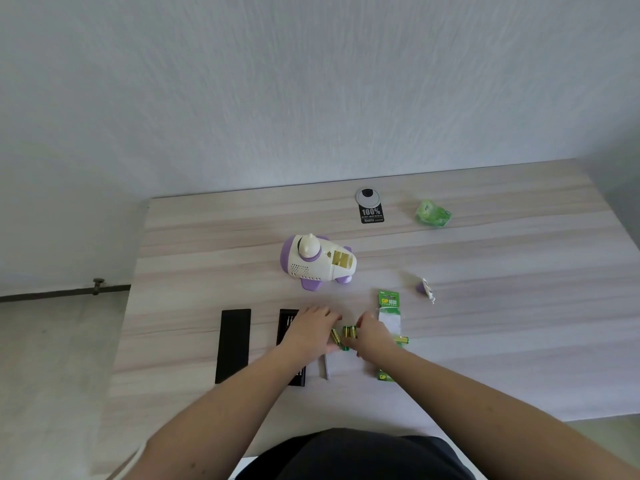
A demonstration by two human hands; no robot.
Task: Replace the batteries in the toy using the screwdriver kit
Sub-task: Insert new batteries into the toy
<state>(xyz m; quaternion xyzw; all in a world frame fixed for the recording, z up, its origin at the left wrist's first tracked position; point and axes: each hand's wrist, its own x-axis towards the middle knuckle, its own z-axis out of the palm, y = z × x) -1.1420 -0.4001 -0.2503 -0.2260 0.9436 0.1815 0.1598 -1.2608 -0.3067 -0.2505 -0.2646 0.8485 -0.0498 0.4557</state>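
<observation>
the batteries [343, 336], small green-and-yellow cells, lie loose on the worktop [502, 258] between the two hands, towards its near edge; they look light, hard and smooth, so they will likely roll and slip, and are best pinched across the barrel near the middle. the left hand [310, 329] reaches in with fingers curled at the cells, the right hand [375, 332] likewise, but whether either actually pinches one i cannot tell. one more cell [402, 339] lies just right of the right hand, on the opened battery pack [389, 303]. the toy [318, 263], rigid white-and-purple plastic, lies on its side near the middle of the worktop, battery bay open upward. its small cover [426, 289] lies apart to the right. the screwdriver kit [289, 344] lies under the left wrist, its black lid [233, 344] further left.
</observation>
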